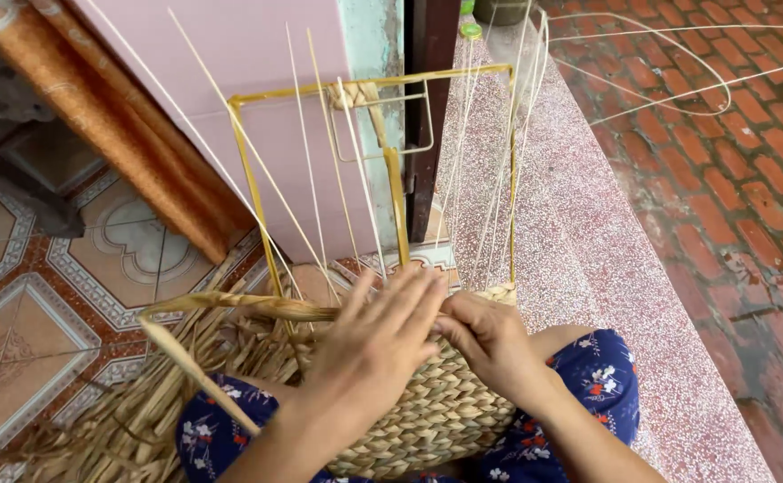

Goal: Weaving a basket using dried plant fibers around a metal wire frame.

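I see my left hand (369,344) with fingers spread flat on the half-woven straw basket (436,411) in my lap; my right hand (490,344) pinches a straw strand (230,306) at its rim, under the wire frame (382,170).

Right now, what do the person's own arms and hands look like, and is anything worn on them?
Both hands, the left hand and the right hand, are bare: no gloves, and no rings or watch that I can see. The forearms are bare too, with no sleeves in view. Below them, dark blue clothing with small red and white flowers covers the knees.
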